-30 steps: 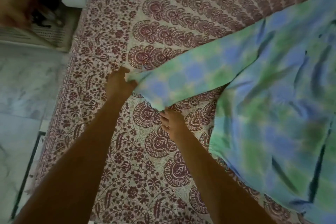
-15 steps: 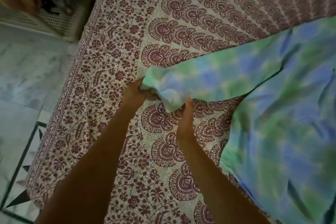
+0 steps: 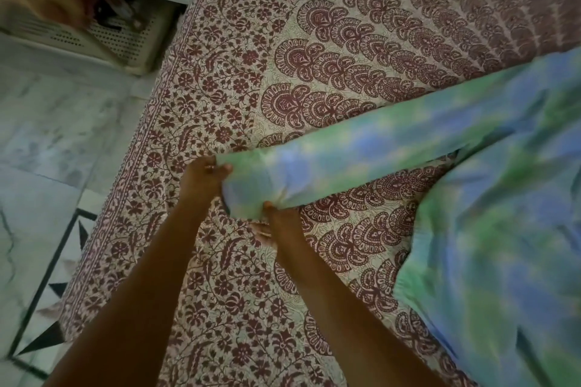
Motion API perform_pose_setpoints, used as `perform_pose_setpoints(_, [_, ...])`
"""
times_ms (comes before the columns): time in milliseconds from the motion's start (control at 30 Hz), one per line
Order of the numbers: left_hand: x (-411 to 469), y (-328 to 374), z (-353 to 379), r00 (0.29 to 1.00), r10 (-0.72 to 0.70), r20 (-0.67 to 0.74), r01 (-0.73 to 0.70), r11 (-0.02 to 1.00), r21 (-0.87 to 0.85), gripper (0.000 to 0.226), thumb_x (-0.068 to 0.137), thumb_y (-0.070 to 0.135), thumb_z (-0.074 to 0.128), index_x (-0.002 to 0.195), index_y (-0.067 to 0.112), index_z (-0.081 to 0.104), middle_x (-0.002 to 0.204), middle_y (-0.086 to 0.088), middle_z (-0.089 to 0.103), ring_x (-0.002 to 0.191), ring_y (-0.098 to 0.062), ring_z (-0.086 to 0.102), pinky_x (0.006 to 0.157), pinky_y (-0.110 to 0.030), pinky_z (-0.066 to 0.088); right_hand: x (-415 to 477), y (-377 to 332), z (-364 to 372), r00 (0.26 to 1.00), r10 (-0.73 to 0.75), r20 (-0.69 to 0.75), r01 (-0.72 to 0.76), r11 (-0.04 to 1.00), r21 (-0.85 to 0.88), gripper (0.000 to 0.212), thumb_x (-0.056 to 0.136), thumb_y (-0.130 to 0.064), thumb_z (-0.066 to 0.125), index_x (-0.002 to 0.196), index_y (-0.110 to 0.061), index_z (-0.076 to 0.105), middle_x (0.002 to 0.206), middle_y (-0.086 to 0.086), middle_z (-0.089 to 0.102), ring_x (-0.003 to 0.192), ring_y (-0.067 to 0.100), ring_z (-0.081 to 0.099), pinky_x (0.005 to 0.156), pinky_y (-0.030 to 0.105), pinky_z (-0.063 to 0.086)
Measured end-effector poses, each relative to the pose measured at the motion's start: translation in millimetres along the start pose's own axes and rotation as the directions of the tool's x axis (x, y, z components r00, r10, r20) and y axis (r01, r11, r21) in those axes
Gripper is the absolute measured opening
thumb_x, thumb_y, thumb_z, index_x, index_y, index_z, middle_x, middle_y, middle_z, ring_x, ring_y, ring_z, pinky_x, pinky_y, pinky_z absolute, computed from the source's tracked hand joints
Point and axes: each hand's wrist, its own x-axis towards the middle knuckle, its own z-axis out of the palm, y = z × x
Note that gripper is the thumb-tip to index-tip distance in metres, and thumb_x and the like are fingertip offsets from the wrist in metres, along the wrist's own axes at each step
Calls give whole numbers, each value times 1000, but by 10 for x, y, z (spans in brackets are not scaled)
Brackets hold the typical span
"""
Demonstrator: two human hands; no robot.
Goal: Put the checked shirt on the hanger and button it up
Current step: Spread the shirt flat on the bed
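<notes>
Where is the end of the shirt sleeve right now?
In the head view, the sleeve cuff sits just left of centre on the patterned bedspread, pinched between the left hand and the right hand.

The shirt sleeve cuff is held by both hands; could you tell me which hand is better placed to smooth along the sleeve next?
Probably the right hand: it sits on the near side of the cuff, nearer the sleeve's length, while the left hand pinches the very end.
</notes>
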Motion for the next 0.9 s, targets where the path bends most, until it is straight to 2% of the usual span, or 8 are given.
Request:
perform_pose_setpoints(167, [-29,-175,1,937,-64,343,66,998,4,25,81,9,69,104,10,59,87,-5,72,74,-20,69,58,-31,58,155,244,-224,986,-168,-10,163,967,-197,27,93,-15,53,66,-19,53,48,-7,58,38,-1,50,39,14,37])
perform_pose_setpoints(333, [-96,-275,162,994,25,-110,-4,983,182,43,74,5,72,113,1,55,107,-21,67,92,-35,66,80,-44,55,86,216,-542,969,-234,77,243,861,-448,14,90,-9,53,91,-4,66,72,-6,58,61,0,53,63,18,43])
perform_pose_setpoints(433, [-204,-176,284,965,58,-258,10,967,255,44,74,-2,59,117,0,47,117,-28,54,104,-42,55,80,-41,46,-50,149,-952,894,-448,25,373,711,-597,18,89,-2,49,96,-4,65,80,-7,63,61,-4,54,54,7,40])
perform_pose_setpoints(533, [-384,7,491,938,113,-328,18,928,371,58,78,7,58,131,-2,35,142,-32,25,131,-48,25,106,-52,24,-226,39,-1319,791,-611,-18,448,599,-663,19,88,-9,49,98,-10,65,83,-2,67,61,-6,57,53,6,40])
perform_pose_setpoints(633, [-626,224,807,940,231,-253,-91,880,467,64,84,15,58,140,3,29,148,-35,12,137,-50,12,110,-57,12,-404,-20,-1610,720,-690,-72,463,555,-691,27,84,-28,43,92,-14,65,83,-5,68,71,-4,61,63,11,46])
perform_pose_setpoints(733, [-893,349,1214,865,492,-99,-350,732,584,50,81,17,61,128,12,43,144,-28,26,133,-47,23,104,-55,20,-587,58,-2002,692,-718,-80,445,512,-735,28,82,-26,43,94,-16,66,90,0,72,77,14,66,71,33,55])
perform_pose_setpoints(800, [-1032,413,1435,791,612,-5,-508,661,552,39,77,12,62,114,15,53,136,-21,38,127,-43,34,100,-51,27,-721,124,-2197,667,-740,-86,446,489,-749,30,82,-31,42,93,-15,66,91,1,72,78,17,66,72,33,54])
perform_pose_setpoints(900, [-1283,443,1827,814,496,303,-580,727,368,25,82,5,57,107,9,61,113,-16,59,106,-32,56,86,-30,43,-951,324,-2515,546,-805,-232,401,495,-771,33,85,-35,40,92,-14,65,93,4,70,77,18,63,67,24,46])
